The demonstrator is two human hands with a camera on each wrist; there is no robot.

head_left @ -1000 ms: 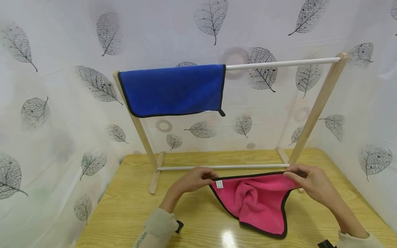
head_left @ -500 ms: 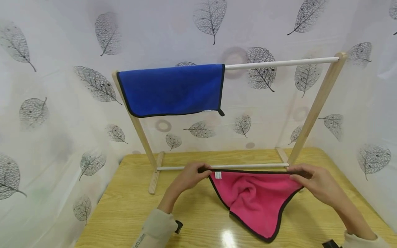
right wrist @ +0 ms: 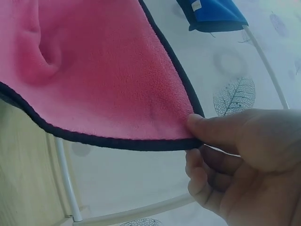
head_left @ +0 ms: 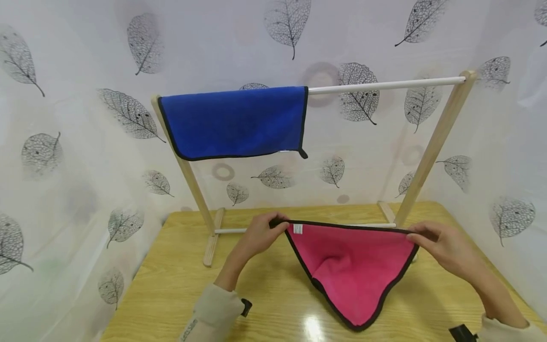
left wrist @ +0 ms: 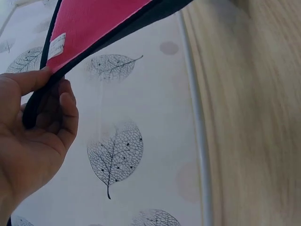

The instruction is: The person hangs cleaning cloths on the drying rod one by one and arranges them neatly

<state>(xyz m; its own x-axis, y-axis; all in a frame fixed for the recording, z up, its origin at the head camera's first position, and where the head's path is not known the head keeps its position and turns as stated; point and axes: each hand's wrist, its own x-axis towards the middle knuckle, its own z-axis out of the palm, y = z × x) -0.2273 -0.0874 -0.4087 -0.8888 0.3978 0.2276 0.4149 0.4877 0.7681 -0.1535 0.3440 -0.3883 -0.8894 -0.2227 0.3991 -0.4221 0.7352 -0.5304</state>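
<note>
A pink towel (head_left: 363,266) with black edging is stretched by its top edge between my two hands, its lower part hanging in a rounded point close over the table. My left hand (head_left: 262,235) pinches the upper left corner, beside a small white label (left wrist: 57,45). At the upper right corner, the thumb and fingers of my right hand (right wrist: 240,160) pinch the edging. One fold shows in the towel's middle. Behind it, a blue towel (head_left: 235,124) with black edging hangs over the left part of the rack's white top bar (head_left: 384,85).
The rack has slanted wooden posts, the left one (head_left: 194,190) and the right one (head_left: 436,142), plus a low white bar (head_left: 231,231). It stands on a wood-grain table (head_left: 171,294). Leaf-printed sheeting (head_left: 85,190) encloses the back and sides.
Both hands have risen a little and moved apart, pulling the pink towel's top edge straight. The towel has lifted and its folds have opened out. The blue towel has stayed on the bar.
</note>
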